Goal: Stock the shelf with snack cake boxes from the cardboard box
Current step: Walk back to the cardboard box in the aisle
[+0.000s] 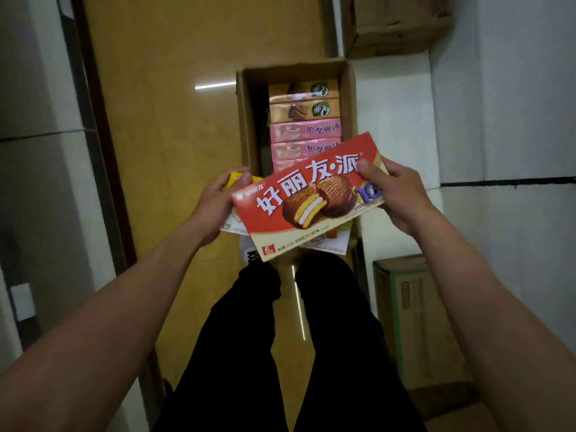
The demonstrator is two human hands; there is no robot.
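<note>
Holding the red snack cake box (307, 198) flat and tilted in front of me, I see both hands at its short ends, above my legs (280, 338) and over the near end of the open cardboard box (244, 120) on the floor. My left hand (215, 204) curls round the left end, thumb on top near a corner; its other fingers go under the box and I cannot see them. It also seems to hold a yellow box (235, 179), of which only a corner shows, and whether the pale packet edge (232, 227) below belongs to that box I cannot tell. My right hand (396, 194) grips the right end, thumb pressed on the printed face, fingers wrapped behind and partly covering the print there.

Inside the cardboard box, two tan boxes (304, 101) and pink boxes (305, 140) lie in a row; the nearest pink one is mostly hidden by the red box, so I cannot count them. Another printed packet (327, 243) peeks out beneath the red box, too little showing to read. A sealed carton (414, 322) stands at the right, cut off by my forearm, and another carton (392, 23) is cropped at the top edge.
</note>
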